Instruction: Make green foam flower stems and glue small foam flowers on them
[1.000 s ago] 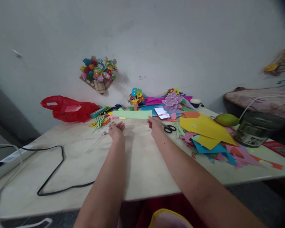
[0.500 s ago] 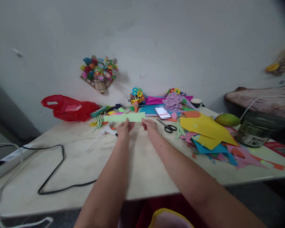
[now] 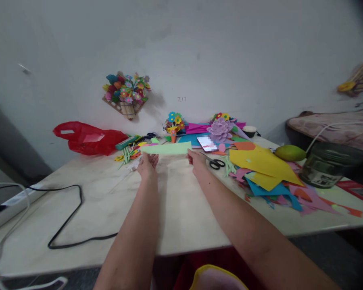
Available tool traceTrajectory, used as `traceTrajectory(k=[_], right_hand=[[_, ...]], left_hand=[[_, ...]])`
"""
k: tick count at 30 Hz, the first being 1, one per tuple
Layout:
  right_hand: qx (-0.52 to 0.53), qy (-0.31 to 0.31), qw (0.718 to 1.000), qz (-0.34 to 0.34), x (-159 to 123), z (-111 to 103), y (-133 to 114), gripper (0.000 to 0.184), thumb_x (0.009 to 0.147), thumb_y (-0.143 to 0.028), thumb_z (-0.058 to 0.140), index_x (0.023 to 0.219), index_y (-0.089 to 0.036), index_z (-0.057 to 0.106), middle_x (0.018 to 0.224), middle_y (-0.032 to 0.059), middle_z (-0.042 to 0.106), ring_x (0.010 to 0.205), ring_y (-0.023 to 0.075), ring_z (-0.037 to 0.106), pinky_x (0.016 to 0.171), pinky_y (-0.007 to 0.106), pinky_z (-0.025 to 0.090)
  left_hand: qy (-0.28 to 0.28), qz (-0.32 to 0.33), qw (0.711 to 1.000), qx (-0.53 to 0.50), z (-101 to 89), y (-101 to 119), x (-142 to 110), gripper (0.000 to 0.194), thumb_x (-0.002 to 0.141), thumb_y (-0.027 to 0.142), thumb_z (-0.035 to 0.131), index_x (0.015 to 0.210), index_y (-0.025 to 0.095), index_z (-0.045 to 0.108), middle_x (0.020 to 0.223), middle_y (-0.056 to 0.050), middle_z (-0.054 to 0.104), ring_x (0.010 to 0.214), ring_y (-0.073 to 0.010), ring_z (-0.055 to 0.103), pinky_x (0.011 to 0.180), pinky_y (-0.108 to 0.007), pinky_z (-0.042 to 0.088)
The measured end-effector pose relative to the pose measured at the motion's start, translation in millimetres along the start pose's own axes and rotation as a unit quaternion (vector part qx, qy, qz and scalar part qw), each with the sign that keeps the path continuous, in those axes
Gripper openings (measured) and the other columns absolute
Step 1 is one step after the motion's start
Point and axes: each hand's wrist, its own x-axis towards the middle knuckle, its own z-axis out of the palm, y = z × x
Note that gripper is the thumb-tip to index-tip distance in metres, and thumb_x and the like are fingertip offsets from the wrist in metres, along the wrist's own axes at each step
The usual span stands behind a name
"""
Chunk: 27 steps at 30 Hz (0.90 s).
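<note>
Center frame, our right hand (image 3: 197,159) pinches one end of a green strip (image 3: 167,149); our left hand (image 3: 148,164), loosely curled, meets the other, its grip unclear.

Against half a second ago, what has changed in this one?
The green strip shifted right along with the right hand, which holds its right end. The left hand moved left, from mid-strip to its left end. The phone and red bag stayed put.

Your strip (image 3: 167,149): lt grn
You've also got red bag (image 3: 87,139), yel sheet (image 3: 260,160), blk-handled scissors (image 3: 217,164), lilac flower (image 3: 220,129), off-wht bench (image 3: 184,209).
</note>
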Motion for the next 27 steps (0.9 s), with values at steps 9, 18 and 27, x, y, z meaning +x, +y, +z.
traceTrajectory(k=[9,18,27], right_hand=[[-0.013,-0.046,0.999,-0.001,-9,4,2,0.021,0.058,-0.029,0.066,0.050,-0.014,0.053,0.043,-0.0030,0.052,0.035,0.0039,0.038,0.034,0.017,0.027],[0.000,-0.019,1.000,0.001,-2,1,1,0.020,0.058,-0.030,0.065,0.052,-0.014,0.054,0.042,-0.0037,0.052,0.035,0.0038,0.038,0.034,0.017,0.028],[0.011,-0.067,0.998,0.006,-16,9,4,0.021,0.058,-0.030,0.065,0.052,-0.014,0.053,0.043,-0.0034,0.052,0.035,0.0036,0.037,0.034,0.017,0.027]], left_hand=[[-0.137,-0.059,0.979,0.138,5.8,-15,-16,0.025,0.065,0.031,0.068,0.071,0.010,0.055,0.062,-0.007,0.064,0.057,-0.0157,0.063,0.054,-0.025,0.049],[-0.238,-0.095,0.956,0.142,-0.2,-12,-14,0.019,0.063,0.023,0.070,0.070,0.009,0.059,0.072,-0.012,0.066,0.060,-0.0157,0.064,0.055,-0.025,0.050],[-0.252,-0.108,0.944,0.184,5.4,-16,-28,0.028,0.060,0.035,0.071,0.063,0.011,0.057,0.068,-0.012,0.065,0.057,-0.0154,0.062,0.057,-0.027,0.050]])
